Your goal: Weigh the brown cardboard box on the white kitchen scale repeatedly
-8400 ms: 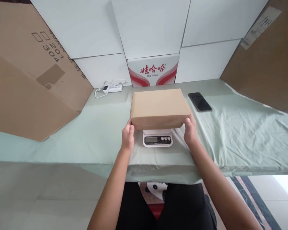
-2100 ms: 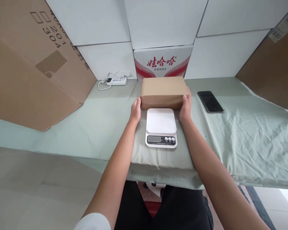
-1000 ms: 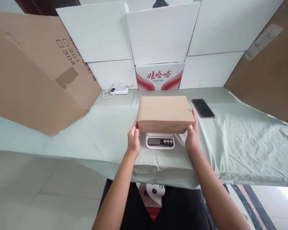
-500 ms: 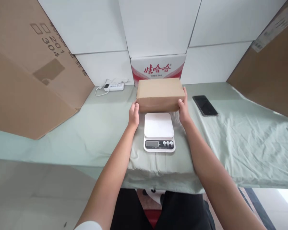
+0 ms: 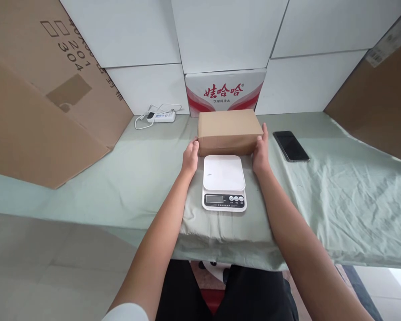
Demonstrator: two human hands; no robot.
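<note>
A closed brown cardboard box [image 5: 230,133] is held between both hands, just behind a white kitchen scale [image 5: 224,173]. My left hand [image 5: 190,157] grips the box's left end, thumb on the front. At the opposite end, my right hand [image 5: 261,149] is closed on the box with the thumb near its front right corner. The scale's platform carries nothing, and its display looks blank. The box's underside is hidden, so I cannot tell whether it rests fully on the cloth.
Behind the box stands a white and red carton [image 5: 224,91]. A smartphone [image 5: 291,146] lies to the right, and a white power strip [image 5: 161,117] with a cable sits at the back left. Large cardboard panels [image 5: 47,102] flank the cloth-covered table [image 5: 143,178].
The view has shifted slightly, so everything appears a little further right. Both hands keep hold of the cardboard box, which stays behind the scale.
</note>
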